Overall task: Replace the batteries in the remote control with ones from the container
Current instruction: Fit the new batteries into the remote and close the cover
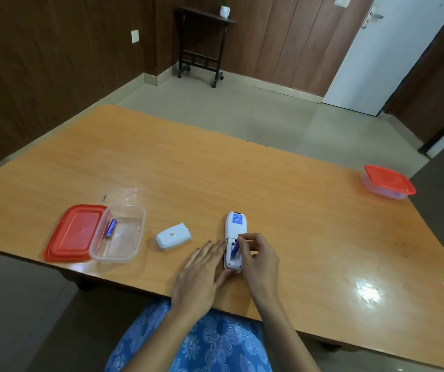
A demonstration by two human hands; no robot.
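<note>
The white remote control [233, 241] lies face down near the front edge of the wooden bench [215, 178], its long axis running toward twelve o'clock, its battery bay open at the near end; the left hand [202, 272] rests flat at its nine o'clock side, fingers [210, 251] released and stretched out along the casing, the thumb touching the remote's near end; the right hand [257, 257] sits at its three o'clock side, its fingers pinching a blue battery [235, 250] that stands tilted in the open bay, one end down in the bay and the other raised; the detached battery cover [173, 235] lies on the bench at the remote's nine o'clock, apart from it; further out at nine o'clock stands the clear container [118, 233], holding a second blue battery [111, 228] against its left wall; its red lid [74, 233] lies just beside it, tucked partly under its left rim; a second lidded container [388, 181] sits well apart at about two o'clock, near the bench's far right corner.
</note>
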